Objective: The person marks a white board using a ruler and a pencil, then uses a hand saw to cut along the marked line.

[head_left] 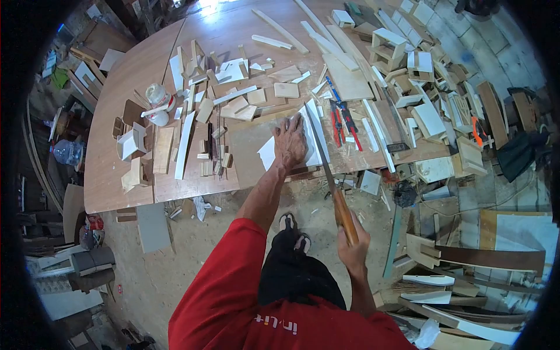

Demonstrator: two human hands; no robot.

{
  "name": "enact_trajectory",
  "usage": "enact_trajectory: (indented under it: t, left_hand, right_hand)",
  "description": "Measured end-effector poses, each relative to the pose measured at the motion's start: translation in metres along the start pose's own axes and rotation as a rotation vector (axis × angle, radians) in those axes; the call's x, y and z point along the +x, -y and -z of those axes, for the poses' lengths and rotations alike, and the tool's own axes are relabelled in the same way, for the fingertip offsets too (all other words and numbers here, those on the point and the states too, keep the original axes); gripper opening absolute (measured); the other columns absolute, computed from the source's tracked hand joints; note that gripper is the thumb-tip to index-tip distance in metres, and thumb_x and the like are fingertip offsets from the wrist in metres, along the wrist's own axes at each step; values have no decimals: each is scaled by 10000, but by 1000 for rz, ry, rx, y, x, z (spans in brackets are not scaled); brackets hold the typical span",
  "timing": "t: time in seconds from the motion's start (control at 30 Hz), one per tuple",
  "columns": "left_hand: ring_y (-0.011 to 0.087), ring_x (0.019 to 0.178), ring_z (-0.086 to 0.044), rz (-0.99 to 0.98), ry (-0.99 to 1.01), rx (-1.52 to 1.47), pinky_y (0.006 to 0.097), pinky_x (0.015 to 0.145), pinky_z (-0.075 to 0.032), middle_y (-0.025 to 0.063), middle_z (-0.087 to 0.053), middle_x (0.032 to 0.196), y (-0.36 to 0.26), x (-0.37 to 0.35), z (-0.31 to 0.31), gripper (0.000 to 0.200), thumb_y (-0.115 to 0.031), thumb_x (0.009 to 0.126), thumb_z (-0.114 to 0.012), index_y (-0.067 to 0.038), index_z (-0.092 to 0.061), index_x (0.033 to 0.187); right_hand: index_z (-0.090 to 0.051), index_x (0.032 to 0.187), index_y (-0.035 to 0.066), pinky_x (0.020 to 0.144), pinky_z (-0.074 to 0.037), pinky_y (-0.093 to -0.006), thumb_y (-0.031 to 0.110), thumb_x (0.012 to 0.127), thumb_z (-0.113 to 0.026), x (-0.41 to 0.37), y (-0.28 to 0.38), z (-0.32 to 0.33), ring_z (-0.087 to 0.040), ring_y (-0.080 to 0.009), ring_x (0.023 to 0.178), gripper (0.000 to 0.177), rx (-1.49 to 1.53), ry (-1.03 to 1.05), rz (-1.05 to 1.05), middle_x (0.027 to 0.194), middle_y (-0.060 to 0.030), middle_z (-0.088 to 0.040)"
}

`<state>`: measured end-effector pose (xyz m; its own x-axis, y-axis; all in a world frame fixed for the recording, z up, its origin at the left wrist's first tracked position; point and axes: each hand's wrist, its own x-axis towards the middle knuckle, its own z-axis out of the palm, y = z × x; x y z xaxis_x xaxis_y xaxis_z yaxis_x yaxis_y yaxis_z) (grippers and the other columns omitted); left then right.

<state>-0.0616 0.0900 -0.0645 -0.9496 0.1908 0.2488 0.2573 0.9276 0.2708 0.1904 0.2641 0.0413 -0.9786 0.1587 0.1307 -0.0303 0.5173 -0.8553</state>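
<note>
My left hand (290,143) lies on a white board (266,154) near the table's front edge, its fingers stretched forward and pressing on the surface. Beside it, my right hand (354,245) is wrapped round the wooden handle of a handsaw (328,169). The long narrow blade runs forward over the white board, just right of my left hand, with its tip toward the far side of the board. Under the board is a flat brownish panel (242,146). Red and blue bar clamps (345,116) rest on the table to the right.
A wooden table (221,29) carries scattered offcuts and strips. On its left stands a white glue jar (157,116); near the right edge lies a try square (398,147). Small wooden boxes (429,119) are heaped at the right. Boards (490,256) are stacked on the floor.
</note>
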Motion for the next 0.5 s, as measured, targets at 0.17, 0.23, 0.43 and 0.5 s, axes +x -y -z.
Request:
enact_trajectory:
  t: [0.17,0.23,0.43,0.5]
  left_hand:
    - [319,1288,-380,-4,3,16,556,1002,-290,61,-407,1470,-3,-1,1,586,-224,808,-558,-67,-495,1369]
    - [322,1287,-382,8,-4,-2,550,1002,-294,62,-410,1469,0,1,2,575,-213,814,-551,-62,-497,1366]
    - [328,1282,-394,-6,-22,-22,528,990,-315,71,-416,1464,0,0,6,587,-200,800,-558,-49,-496,1364]
    - [331,1282,-395,-19,-19,6,534,982,-323,74,-422,1460,-3,2,9,592,-197,793,-559,-46,-496,1362]
  right_hand:
    - [-517,1311,-77,635,-534,-336,5,805,-571,22,8,-2,-688,-219,727,516,-38,46,-47,889,-238,-677]
    - [-528,1293,-96,825,-522,-344,-18,829,-571,41,11,-14,-681,-281,978,472,42,126,-263,1078,-242,-666]
    - [-507,1305,-88,682,-543,-350,-8,806,-576,-15,3,11,-715,-245,800,510,-51,-16,54,929,-251,-684]
    - [-507,1308,-89,703,-547,-342,-12,808,-575,13,0,-2,-716,-252,819,510,-34,-34,57,955,-255,-684]
